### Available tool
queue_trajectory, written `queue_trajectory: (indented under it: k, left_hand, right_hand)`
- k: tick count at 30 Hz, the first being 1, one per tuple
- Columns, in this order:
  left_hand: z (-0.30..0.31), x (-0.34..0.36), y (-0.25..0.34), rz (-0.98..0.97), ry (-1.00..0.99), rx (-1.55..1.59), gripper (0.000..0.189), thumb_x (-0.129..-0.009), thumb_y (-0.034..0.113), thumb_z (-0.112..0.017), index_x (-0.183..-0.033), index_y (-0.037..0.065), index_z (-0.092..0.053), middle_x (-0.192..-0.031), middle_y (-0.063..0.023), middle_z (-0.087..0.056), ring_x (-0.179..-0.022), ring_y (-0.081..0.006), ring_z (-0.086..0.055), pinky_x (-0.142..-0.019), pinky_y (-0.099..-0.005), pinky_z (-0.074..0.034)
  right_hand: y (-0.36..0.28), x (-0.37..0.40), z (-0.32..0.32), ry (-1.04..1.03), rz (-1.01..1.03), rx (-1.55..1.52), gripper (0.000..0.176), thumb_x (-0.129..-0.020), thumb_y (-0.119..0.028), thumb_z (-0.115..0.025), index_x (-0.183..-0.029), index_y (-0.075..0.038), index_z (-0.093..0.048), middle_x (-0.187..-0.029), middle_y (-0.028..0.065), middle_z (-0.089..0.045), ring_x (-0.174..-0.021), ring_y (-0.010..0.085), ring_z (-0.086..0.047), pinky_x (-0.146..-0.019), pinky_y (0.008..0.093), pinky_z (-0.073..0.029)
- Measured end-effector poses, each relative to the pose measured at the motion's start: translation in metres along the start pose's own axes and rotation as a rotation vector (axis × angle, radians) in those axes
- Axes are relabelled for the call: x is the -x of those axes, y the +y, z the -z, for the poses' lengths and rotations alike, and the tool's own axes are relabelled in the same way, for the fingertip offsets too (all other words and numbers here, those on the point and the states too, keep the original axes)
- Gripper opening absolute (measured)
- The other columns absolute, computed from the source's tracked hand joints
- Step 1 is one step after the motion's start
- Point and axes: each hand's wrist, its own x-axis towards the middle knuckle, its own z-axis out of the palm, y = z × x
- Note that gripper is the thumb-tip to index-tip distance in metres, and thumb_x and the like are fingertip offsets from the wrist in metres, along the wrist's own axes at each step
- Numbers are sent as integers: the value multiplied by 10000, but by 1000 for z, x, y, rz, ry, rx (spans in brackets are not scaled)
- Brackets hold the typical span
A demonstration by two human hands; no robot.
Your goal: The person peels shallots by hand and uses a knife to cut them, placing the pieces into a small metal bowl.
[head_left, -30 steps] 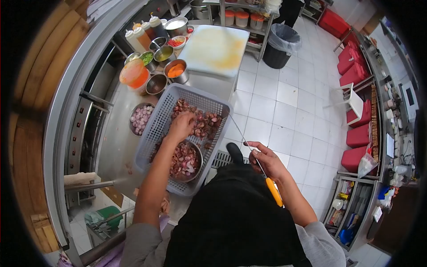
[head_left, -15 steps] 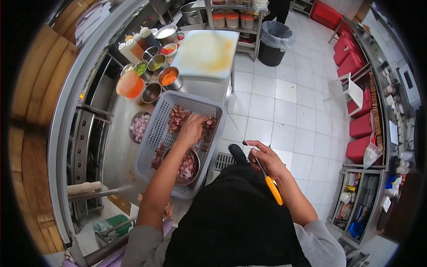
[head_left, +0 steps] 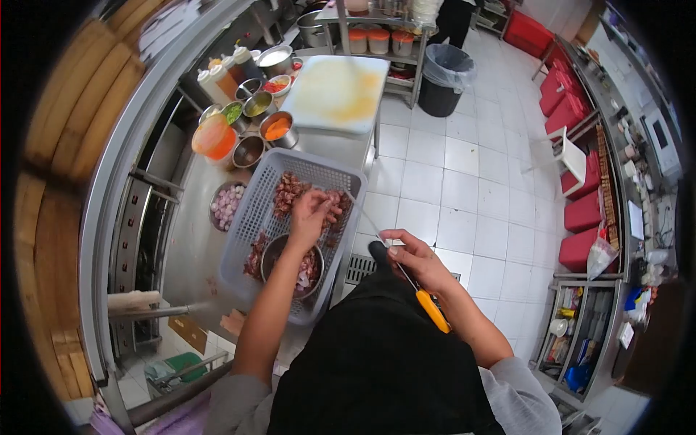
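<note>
My left hand (head_left: 312, 216) is over the far part of a grey perforated plastic basket (head_left: 230, 243), its bent fingers closed on a piece of meat. Dark red chunks of meat (head_left: 288, 190) lie around it on the basket floor. Nearer me in the basket, partly behind my left forearm, a steel bowl (head_left: 321, 250) holds more meat and pale purple pieces. My right hand (head_left: 415, 259), right of the basket, pinches the shaft of a long thin metal tool with a yellow handle (head_left: 433, 310). The shaft points up and left toward the basket's right rim.
Left of the basket stands a bowl of peeled shallots (head_left: 228, 205). Beyond are steel containers, an orange tub (head_left: 215, 138), squeeze bottles (head_left: 216, 83) and a stained white cutting board (head_left: 330, 94). A lined bin (head_left: 442, 80) stands on the tiled floor.
My right hand has shifted left, bringing the tool's tip over the basket's right rim. My left hand has turned slightly with its fingers raised; more of the bowl shows beside the forearm.
</note>
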Motion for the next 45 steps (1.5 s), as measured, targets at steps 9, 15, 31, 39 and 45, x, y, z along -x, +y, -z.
queue_trajectory:
  k: [9,15,31,39,45]
  left_hand:
    - [0,127,45,-41,301,771,179,-935,4,-603,-1111,-26,-601,-1030,-93,-668,-926,-172,-650,-814,-289,-530]
    - [1,152,59,-120,456,756,229,-889,-54,-613,-1112,-2,-609,-1057,-87,-661,-946,-168,-644,-857,-309,-519]
    - [8,167,75,-103,632,571,200,-831,-65,-678,-1027,-28,-661,-982,-90,-701,-852,-124,-667,-797,-254,-527]
    - [1,179,61,-99,555,651,203,-872,-42,-662,-1071,-45,-627,-971,-96,-687,-879,-147,-659,-794,-291,-538]
    - [32,191,45,-170,495,945,241,-932,-24,-572,-1173,-13,-571,-1004,-92,-631,-922,-190,-638,-785,-325,-523]
  right_hand:
    - [-5,-35,-73,-288,132,343,549,-935,-95,-657,-1425,-117,-411,-831,-50,-526,-783,39,-465,-690,201,-366]
    - [-14,-44,-96,-394,196,507,576,-905,-154,-707,-1404,-100,-424,-820,-28,-539,-726,47,-459,-631,213,-359]
    - [-7,-67,-113,-514,140,355,478,-898,-115,-718,-1293,-53,-456,-914,12,-599,-818,67,-563,-683,221,-433]
    - [-7,-83,-108,-543,-158,114,346,-916,-176,-696,-1180,-91,-490,-857,21,-579,-706,85,-536,-578,225,-400]
    - [2,-92,-109,-505,-423,-59,262,-944,-246,-656,-1138,-132,-521,-783,19,-521,-586,114,-472,-481,231,-318]
